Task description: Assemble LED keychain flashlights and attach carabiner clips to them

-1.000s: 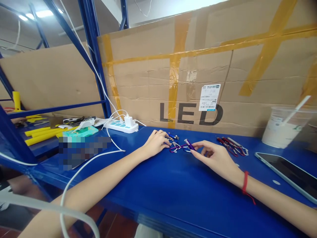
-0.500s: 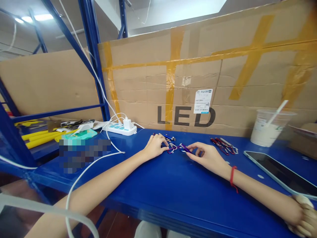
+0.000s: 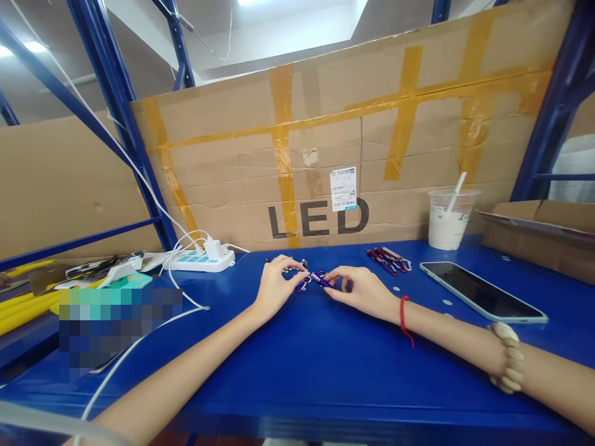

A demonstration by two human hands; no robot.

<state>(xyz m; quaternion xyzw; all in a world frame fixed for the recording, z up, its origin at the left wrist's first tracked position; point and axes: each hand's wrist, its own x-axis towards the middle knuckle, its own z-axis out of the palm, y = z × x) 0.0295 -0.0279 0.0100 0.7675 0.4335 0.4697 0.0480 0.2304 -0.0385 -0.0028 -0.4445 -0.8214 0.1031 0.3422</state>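
Pinching a small, shiny purple stick with a silver end point(image 3: 321, 280), the right hand point(image 3: 365, 292) has its thumb and pointing finger close together. The stick is between the two hands, just over the shiny blue metal table point(image 3: 307, 365), and its silver end points at the left hand point(image 3: 274, 285). The left hand's thumb and pointing finger are close together too, right by a purple metal clip point(image 3: 303, 284), but I cannot tell if they hold it. Some little shiny metal bits point(image 3: 290, 269) lie by the left fingers, partly hidden.

On the right wrist is a red string band point(image 3: 403, 313), and farther up the arm is a band of fat, pale beads point(image 3: 511, 365). Past the right hand lie some thin red and silver sticks with clips point(image 3: 388, 260), side by side. A black phone in a pale blue case point(image 3: 483, 292) lies flat near a clear plastic cup with a white straw point(image 3: 446, 229). At the left, a white power strip point(image 3: 199, 259) sits by a big brown cardboard sheet point(image 3: 223, 179) that says LED.
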